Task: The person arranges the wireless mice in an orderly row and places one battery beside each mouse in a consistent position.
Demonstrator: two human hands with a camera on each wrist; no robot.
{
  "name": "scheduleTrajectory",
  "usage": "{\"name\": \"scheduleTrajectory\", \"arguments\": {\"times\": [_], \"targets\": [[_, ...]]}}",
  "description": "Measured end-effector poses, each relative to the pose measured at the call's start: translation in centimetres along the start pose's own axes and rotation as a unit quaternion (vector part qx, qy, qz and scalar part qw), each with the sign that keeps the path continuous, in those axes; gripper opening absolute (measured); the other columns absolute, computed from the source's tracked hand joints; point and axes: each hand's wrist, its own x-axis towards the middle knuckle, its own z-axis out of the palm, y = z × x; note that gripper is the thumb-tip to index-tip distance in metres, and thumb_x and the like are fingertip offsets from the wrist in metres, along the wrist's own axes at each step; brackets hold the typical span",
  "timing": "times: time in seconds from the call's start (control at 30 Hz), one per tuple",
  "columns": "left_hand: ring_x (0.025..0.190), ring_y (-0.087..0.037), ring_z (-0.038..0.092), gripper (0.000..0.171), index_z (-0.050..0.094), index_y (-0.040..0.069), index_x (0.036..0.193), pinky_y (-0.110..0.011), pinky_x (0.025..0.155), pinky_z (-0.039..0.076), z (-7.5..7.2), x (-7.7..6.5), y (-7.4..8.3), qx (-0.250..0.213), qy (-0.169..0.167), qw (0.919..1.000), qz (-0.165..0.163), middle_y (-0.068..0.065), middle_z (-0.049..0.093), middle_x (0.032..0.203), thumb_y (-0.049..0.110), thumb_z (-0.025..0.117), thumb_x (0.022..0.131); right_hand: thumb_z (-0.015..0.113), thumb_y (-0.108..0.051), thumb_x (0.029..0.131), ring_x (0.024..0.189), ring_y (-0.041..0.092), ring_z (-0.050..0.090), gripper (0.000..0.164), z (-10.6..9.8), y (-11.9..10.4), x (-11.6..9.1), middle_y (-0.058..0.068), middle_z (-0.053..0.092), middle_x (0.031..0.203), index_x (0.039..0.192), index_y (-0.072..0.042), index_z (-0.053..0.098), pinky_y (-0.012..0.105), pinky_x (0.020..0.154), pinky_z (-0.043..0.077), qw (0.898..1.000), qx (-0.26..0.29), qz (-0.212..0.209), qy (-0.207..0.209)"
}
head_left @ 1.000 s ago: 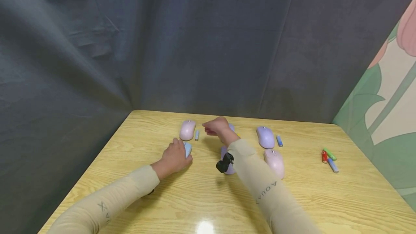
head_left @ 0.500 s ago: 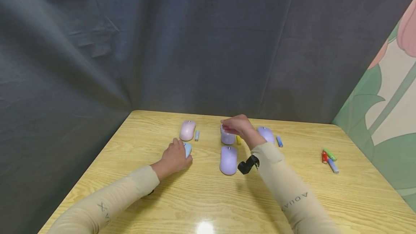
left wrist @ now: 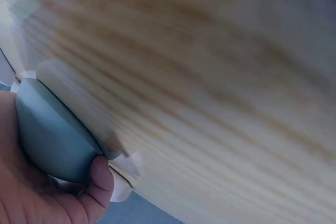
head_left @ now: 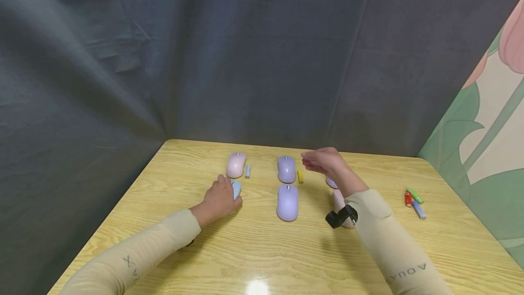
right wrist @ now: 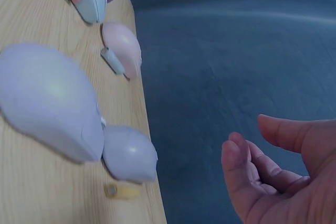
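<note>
My left hand (head_left: 219,196) grips a light blue computer mouse (head_left: 237,189) on the table's left half. In the left wrist view the thumb lies against the side of the blue mouse (left wrist: 55,129), and the palm covers its near end. My right hand (head_left: 326,163) hovers above the right half, its fingers loosely bent and nothing between thumb and fingertips. Below and left of it lies a yellow battery (head_left: 300,176), beside a purple mouse (head_left: 286,169). Under the right forearm, another purple mouse (head_left: 332,183) and a pink mouse (head_left: 338,200) are partly hidden.
A pale pink mouse (head_left: 236,165) and a light blue battery (head_left: 248,171) lie at the back left. Nearer the front sits a lilac mouse (head_left: 288,203). Red (head_left: 408,198), green (head_left: 415,195) and blue (head_left: 419,210) batteries are grouped far right. Dark curtain (head_left: 262,58) hangs behind the table.
My right hand has moved rightward from near the light blue battery, uncovering the middle purple mice and yellow battery and covering part of the right pair. The left hand stays on the blue mouse.
</note>
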Motion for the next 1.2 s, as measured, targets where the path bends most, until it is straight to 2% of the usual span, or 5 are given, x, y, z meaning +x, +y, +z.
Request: {"name": "scheduleTrajectory", "arguments": {"times": [0.33, 0.63, 0.9, 1.03, 1.2], "targets": [[0.069, -0.023, 0.047, 0.056, 0.047, -0.018, 0.107, -0.035, 0.054, 0.049, 0.1, -0.2, -0.1, 0.001, 0.011, 0.9999, 0.011, -0.017, 0.039, 0.085, 0.034, 0.057, 0.088, 0.063, -0.011, 0.094, 0.084, 0.01, 0.067, 0.05, -3.9, 0.9, -1.9, 0.0, 0.068, 0.088, 0.13, 0.019, 0.046, 0.029, 0.082, 0.053, 1.0, 0.012, -0.018, -0.022], [0.07, -0.023, 0.048, 0.059, 0.047, -0.019, 0.11, -0.035, 0.054, 0.05, -0.2, -0.1, 0.3, 0.001, 0.005, 1.0, 0.007, -0.017, 0.039, 0.087, 0.035, 0.058, 0.089, 0.057, -0.007, 0.097, 0.086, 0.006, 0.066, 0.056, -7.5, 2.3, -3.5, -0.003, 0.066, 0.09, 0.135, 0.025, 0.032, 0.025, 0.081, 0.052, 0.998, 0.022, -0.042, -0.048], [0.07, -0.023, 0.048, 0.059, 0.048, -0.018, 0.109, -0.035, 0.054, 0.05, 0.2, 0.1, 0.5, 0.0, 0.007, 0.9999, 0.008, -0.017, 0.04, 0.087, 0.036, 0.058, 0.088, 0.059, -0.01, 0.096, 0.086, 0.007, 0.067, 0.057, -11.3, 4.0, -4.9, -0.004, 0.067, 0.091, 0.134, 0.024, 0.033, 0.026, 0.081, 0.052, 0.998, 0.029, -0.028, -0.042], [0.069, -0.023, 0.048, 0.058, 0.048, -0.017, 0.109, -0.035, 0.054, 0.05, 0.2, 0.3, 0.5, -0.001, 0.009, 0.9999, 0.005, -0.017, 0.04, 0.087, 0.036, 0.058, 0.088, 0.06, -0.006, 0.095, 0.086, 0.009, 0.067, 0.043, -13.1, 4.8, -5.4, -0.002, 0.068, 0.091, 0.127, 0.02, 0.046, 0.028, 0.08, 0.053, 0.997, 0.06, -0.023, -0.038], [0.069, -0.023, 0.048, 0.057, 0.048, -0.017, 0.108, -0.035, 0.054, 0.05, 0.2, 0.3, 0.5, 0.002, 0.011, 0.9999, 0.008, -0.017, 0.04, 0.086, 0.036, 0.058, 0.088, 0.061, -0.003, 0.094, 0.086, 0.011, 0.068, 0.01, -15.4, 6.0, -6.2, -0.001, 0.068, 0.092, 0.101, -0.002, 0.068, 0.03, 0.081, 0.053, 0.995, 0.092, -0.01, -0.036]]}}
